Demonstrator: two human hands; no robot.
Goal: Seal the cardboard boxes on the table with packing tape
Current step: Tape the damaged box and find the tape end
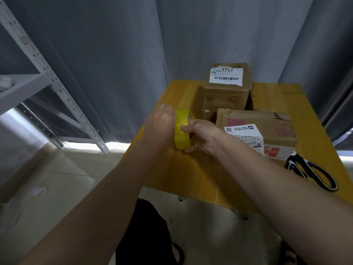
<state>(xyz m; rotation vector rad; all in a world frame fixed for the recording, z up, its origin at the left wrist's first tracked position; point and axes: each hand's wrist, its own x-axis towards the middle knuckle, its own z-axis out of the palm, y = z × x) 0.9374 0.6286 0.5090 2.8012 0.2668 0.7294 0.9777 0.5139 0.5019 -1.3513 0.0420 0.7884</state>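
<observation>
Both of my hands hold a yellow roll of packing tape (pixel 182 131) above the left part of the wooden table (pixel 191 173). My left hand (pixel 161 124) grips the roll from its left side. My right hand (pixel 200 134) grips it from the right, with the thumb pressed on the yellow band. A low cardboard box (pixel 271 127) with a white label lies just right of my hands. Behind it stands a taller cardboard box (pixel 227 92) with a barcode label on top.
Black-and-white scissors (pixel 313 172) lie on the table near its front right edge. A white metal shelf rack (pixel 47 77) stands to the left on the tiled floor. Grey curtains (pixel 124 54) hang behind the table.
</observation>
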